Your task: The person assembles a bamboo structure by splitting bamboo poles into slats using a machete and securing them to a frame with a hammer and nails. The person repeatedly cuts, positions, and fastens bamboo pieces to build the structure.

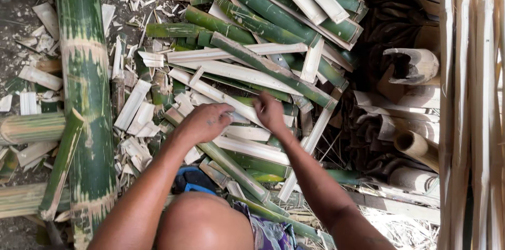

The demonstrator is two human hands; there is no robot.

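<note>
I look straight down at a heap of split green bamboo slats (263,66) lying across each other on the ground. My left hand (204,121) rests knuckles up on a pale slat (231,104) in the middle of the heap, fingers curled over it. My right hand (269,111) is just to the right, fingers bent down onto the same cluster of pale slats. Whether either hand has a firm grip is hidden by the fingers. My bare knee (202,223) and a patch of patterned cloth (271,234) fill the bottom centre.
A thick whole green bamboo pole (84,92) runs top to bottom on the left, with shorter round sections (29,128) beside it. Pale chips and offcuts (134,108) litter the dirt. Cut hollow bamboo stubs (413,66) lie right, and upright pale strips (473,103) line the right edge.
</note>
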